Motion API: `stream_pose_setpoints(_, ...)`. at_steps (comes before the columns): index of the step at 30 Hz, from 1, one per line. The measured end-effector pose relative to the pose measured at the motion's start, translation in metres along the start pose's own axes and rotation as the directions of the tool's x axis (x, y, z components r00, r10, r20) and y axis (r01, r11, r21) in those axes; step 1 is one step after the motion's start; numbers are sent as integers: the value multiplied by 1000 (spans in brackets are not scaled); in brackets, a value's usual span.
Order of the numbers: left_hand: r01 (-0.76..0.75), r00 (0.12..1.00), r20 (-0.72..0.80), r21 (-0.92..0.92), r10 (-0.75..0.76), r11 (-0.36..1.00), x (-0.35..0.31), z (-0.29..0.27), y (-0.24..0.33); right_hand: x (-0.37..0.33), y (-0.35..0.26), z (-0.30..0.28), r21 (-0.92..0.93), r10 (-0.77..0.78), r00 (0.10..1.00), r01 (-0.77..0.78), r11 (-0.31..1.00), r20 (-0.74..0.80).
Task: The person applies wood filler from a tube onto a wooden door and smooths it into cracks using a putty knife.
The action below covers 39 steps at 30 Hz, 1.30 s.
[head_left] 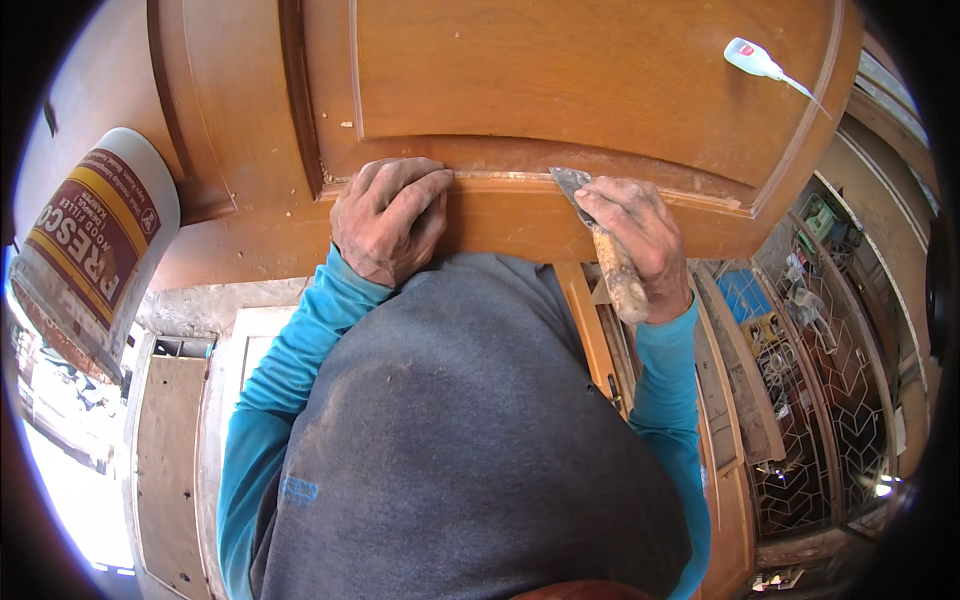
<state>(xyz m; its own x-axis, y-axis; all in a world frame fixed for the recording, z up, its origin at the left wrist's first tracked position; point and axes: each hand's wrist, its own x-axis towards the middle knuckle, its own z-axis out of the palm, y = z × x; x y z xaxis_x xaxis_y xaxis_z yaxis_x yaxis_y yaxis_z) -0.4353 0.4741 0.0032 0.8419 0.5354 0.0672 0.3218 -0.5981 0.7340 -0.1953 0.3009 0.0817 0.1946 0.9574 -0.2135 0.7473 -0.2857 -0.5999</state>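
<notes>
Head view: two hands at the moulding of a brown panelled wooden door point(560, 90), putty knife at work.

Left hand point(390, 220): curled, palm down, fingers pressed on the door's lower rail beside the recessed moulding groove point(520, 180); it grips nothing, only steadies. Right hand point(640, 235): closed around the filler-caked wooden handle of a small metal putty knife point(600, 235), the blade tip set into the groove just right of the left hand. Pale filler traces show along the groove toward the right. Judgement: the fill goes best with the blade held at a low angle and drawn along the groove in one steady pass, the left hand bracing. Also present: white tub with red and yellow label point(95, 240) at left on the door; small clear squeeze bottle with long nozzle point(760, 62) at upper right on the panel; stacked door frames point(790, 400) below right.
</notes>
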Motion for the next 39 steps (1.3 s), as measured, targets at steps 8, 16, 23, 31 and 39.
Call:
stream_pose_setpoints(8,12,1000,21,-8,-11,1000,0,0,1,-3,-1,-4,42,11,998,-13,999,58)
stream_pose_setpoints(16,2,1000,11,1,-2,1000,2,1,1,-15,5,-7,44,30,1000,-30,999,-5)
stream_pose_setpoints(23,11,999,30,-27,-10,1000,4,-1,2,-21,10,-4,32,40,998,-42,999,48)
stream_pose_setpoints(31,2,999,51,6,-2,1000,3,0,2,-21,13,-13,42,81,995,-83,996,64)
stream_pose_setpoints(39,35,996,83,-16,-33,999,8,-3,6,-25,20,-14,38,61,998,-62,997,31)
